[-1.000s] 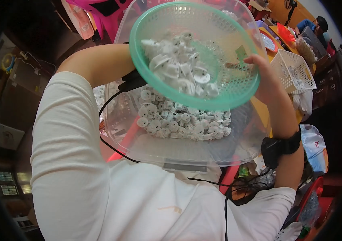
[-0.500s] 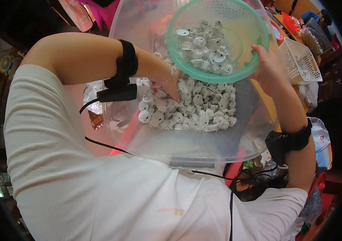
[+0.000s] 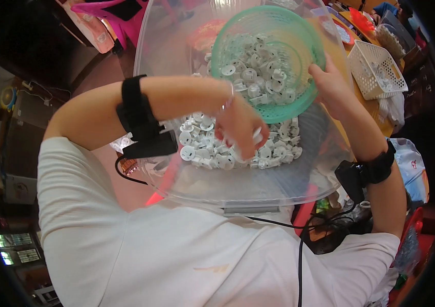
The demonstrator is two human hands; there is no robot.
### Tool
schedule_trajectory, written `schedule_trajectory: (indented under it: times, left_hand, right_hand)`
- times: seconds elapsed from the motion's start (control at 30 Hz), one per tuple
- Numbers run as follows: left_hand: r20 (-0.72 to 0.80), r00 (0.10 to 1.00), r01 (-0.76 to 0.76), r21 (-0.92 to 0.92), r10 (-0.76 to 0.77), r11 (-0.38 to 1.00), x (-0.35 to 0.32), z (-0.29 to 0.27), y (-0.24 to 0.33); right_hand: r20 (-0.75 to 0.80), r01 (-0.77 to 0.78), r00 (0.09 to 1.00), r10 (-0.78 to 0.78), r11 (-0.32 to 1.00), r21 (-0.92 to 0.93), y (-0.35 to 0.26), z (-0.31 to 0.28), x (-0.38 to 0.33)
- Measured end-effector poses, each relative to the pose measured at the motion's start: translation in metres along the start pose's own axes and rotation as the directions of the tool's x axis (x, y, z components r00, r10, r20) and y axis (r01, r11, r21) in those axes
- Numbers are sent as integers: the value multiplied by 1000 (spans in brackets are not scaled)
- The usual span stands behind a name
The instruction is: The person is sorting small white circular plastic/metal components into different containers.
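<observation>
My right hand (image 3: 332, 88) grips the right rim of a round green plastic basket (image 3: 313, 38), thumb over the edge. Inside the basket lies a heap of small white plastic parts with round slotted discs (image 3: 252, 77). In front of it, my left hand (image 3: 243, 128) is curled, somewhat blurred, with a white plastic part (image 3: 257, 136) showing between its fingers. That hand hovers over a larger pile of the same white parts (image 3: 223, 159) in a clear plastic tub (image 3: 217, 192). How many parts are in the hand is hidden.
A white perforated basket (image 3: 376, 77) with clear bags stands on a yellow table (image 3: 348, 125) at the right. Black cables (image 3: 299, 266) run from the straps on my forearms. A pink chair (image 3: 120, 18) is at the far left, and another person (image 3: 388, 9) at the far right.
My left hand has come up out of the pile and moved right, now with a white part in its fingers. The green basket has shifted slightly nearer, still in my right hand.
</observation>
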State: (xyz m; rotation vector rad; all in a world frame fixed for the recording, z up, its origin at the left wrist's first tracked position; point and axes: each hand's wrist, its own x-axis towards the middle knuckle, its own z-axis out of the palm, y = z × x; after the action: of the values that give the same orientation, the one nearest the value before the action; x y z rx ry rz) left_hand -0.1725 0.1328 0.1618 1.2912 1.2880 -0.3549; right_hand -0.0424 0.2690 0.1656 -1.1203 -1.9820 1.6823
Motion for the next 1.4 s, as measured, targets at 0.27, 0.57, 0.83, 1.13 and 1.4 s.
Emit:
schedule_trajectory:
  times: [0.27,0.57,0.83,1.13,1.4]
  left_hand:
    - [-785,419,-108,456,457,883,6,-54,-32]
    - [-528,819,203,634,226,747,-28,1,29]
    - [-369,921,168,658,120,734,40,45,-37]
    - [-150,948,-54,793,281,607,67,30,-32]
    - [-226,949,-60,561,222,826,81,33,-15]
  right_hand:
    - [100,36,994,-53,987,158,16,-10,16]
    - [124,-103,989,80,976,193,-3,-6,2]
    - [48,-96,995,84,927,363,-15,-5,6]
    - [146,-74,989,-1,857,509,-15,-7,7]
    - [63,-61,997,34,863,502,-10,-10,5]
